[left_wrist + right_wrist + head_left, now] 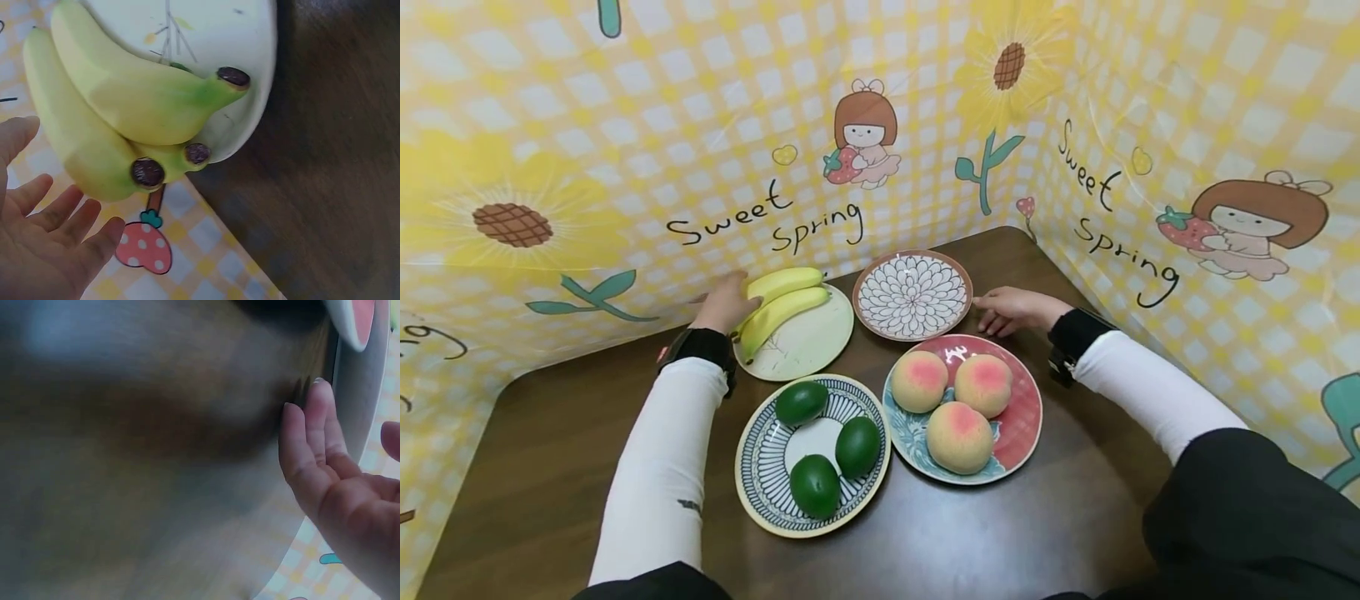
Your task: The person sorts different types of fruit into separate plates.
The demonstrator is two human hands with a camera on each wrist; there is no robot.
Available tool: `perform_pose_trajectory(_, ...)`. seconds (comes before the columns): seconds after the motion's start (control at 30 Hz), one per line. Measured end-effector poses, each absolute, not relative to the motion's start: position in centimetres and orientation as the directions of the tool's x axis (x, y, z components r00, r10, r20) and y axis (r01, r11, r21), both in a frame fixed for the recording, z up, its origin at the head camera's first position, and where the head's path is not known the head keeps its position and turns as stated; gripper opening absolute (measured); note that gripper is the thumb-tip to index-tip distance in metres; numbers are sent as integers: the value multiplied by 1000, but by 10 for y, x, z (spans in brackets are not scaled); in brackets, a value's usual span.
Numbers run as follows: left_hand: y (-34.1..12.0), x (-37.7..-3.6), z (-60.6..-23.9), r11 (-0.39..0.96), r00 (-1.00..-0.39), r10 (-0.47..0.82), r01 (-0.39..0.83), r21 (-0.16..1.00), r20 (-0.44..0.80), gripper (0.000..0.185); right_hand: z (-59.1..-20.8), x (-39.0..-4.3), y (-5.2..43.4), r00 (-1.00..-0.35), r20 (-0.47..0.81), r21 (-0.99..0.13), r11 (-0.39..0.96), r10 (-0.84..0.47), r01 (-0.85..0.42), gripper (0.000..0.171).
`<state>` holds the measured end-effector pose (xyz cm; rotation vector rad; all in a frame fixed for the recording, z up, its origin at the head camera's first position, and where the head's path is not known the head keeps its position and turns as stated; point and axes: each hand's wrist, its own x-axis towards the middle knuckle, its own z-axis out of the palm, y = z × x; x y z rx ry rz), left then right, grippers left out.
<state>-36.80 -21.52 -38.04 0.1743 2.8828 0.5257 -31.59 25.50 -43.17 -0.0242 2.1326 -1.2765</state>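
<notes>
Head: hands [724, 305] [1017, 308] loose beside bananas [786, 312], plate [912, 296]

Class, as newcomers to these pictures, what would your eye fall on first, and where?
Probably the three blushed peaches, on the red and teal plate at the front right of the group. The dark green fruits stand out on the striped plate to their left, as do the bananas on the pale plate behind, beside the left hand.

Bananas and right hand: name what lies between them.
In the head view, part of the cream plate, then the petal-patterned plate, lie between the bananas and the right hand.
</notes>
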Motion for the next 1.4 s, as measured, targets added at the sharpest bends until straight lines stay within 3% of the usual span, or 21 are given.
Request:
perform_pose_trajectory(0.2, -220, -372, -396, 938, -963, 134, 48, 343, -232, 70, -436, -332, 242, -758, -534, -813, 473, -376, 338, 34)
perform_pose_trajectory(0.5, -224, -375, -406, 922, -964, 131, 33, 385, -231, 75, -434, -337, 231, -750, -554, -819, 396, -362, 415, 50)
perform_pose_trajectory(1.2, -209, -385, -412, 941, -979, 172, 132, 312, -106, 62, -441, -340, 225, -762, -573, -808, 362, -300, 465, 42)
perform_pose_trajectory(1.4, -195, -384, -399, 929, -979, 195, 166, 331, -56, 61, -441, -340, 227, -767, -570, -809, 364, -294, 462, 43)
